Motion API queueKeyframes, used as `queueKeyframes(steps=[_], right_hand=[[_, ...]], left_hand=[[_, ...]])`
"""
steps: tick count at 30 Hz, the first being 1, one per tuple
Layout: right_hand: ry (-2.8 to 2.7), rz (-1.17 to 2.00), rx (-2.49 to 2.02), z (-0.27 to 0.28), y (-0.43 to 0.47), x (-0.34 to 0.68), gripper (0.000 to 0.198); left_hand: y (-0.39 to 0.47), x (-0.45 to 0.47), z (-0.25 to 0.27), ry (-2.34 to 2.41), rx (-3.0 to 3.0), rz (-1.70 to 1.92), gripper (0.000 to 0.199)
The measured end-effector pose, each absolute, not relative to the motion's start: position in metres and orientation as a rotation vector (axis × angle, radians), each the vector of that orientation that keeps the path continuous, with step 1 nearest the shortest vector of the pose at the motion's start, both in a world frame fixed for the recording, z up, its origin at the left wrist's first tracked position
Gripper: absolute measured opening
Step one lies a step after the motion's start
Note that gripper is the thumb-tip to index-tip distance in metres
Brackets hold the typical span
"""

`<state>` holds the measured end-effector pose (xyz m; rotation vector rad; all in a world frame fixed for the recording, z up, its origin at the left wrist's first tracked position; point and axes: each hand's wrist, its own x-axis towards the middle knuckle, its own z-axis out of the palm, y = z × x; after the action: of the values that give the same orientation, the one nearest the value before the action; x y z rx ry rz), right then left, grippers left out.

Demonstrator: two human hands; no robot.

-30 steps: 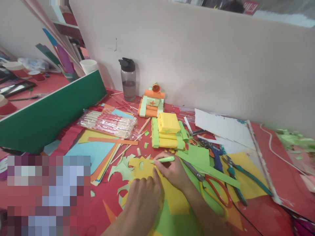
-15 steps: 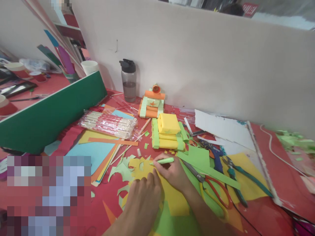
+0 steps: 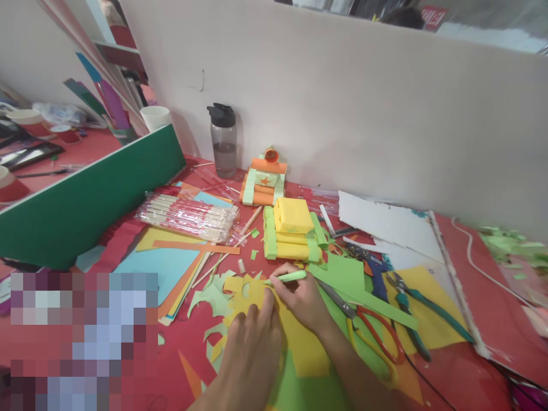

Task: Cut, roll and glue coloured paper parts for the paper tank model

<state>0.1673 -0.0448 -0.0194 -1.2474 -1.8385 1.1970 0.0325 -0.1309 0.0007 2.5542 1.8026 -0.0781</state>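
My right hand (image 3: pixel 299 299) grips a light green pen (image 3: pixel 291 277), its tip down on a sheet of yellow paper (image 3: pixel 306 351). Close to the tip, the sheet's far edge is cut jaggedly. My left hand (image 3: pixel 253 339) rests on the same paper, index finger stretched forward near the pen tip and the other fingers bent. Pale green paper scraps (image 3: pixel 212 297) lie left of the sheet. A small white cap (image 3: pixel 241 266) lies just beyond it. Behind my hands stands a yellow and green paper model (image 3: pixel 293 228).
Right of my hands lie scissors (image 3: pixel 381 337), pliers (image 3: pixel 406 308) and green paper (image 3: pixel 346 274). To the left are wrapped sticks (image 3: pixel 188 216), coloured sheets (image 3: pixel 158 268) and a green divider (image 3: pixel 94 194). An orange model (image 3: pixel 265 182) and a bottle (image 3: pixel 224 142) stand by the wall.
My right hand and the pen have shifted slightly to the right. My left index finger has moved a little nearer to the pen tip. The yellow paper stays in place.
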Motion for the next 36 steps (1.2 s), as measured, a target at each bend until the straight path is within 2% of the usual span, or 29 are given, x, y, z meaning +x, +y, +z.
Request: queueKeyframes(steps=[11,20,29,36], right_hand=[[-1.830,1.206,-1.277,-0.0173,-0.0453,0.1661,0.017],[-1.820,1.141,-1.330,-0.0202,-0.0452,0.1685,0.019],[-1.846,1.167,-1.317,-0.0183,-0.0453,0.1685,0.020],[-1.837,1.120,-1.322,-0.0183,-0.0465,0.1688,0.021]], left_hand=[[-0.1300,0.0326,-0.0013,1.787,2.603,-0.109,0.045],[-0.1264,0.0326,0.0072,1.759,2.582,-0.167,0.035],[-0.1271,0.0320,0.0055,1.765,2.594,-0.137,0.043],[-0.1259,0.0328,0.0074,1.746,2.584,-0.152,0.041]])
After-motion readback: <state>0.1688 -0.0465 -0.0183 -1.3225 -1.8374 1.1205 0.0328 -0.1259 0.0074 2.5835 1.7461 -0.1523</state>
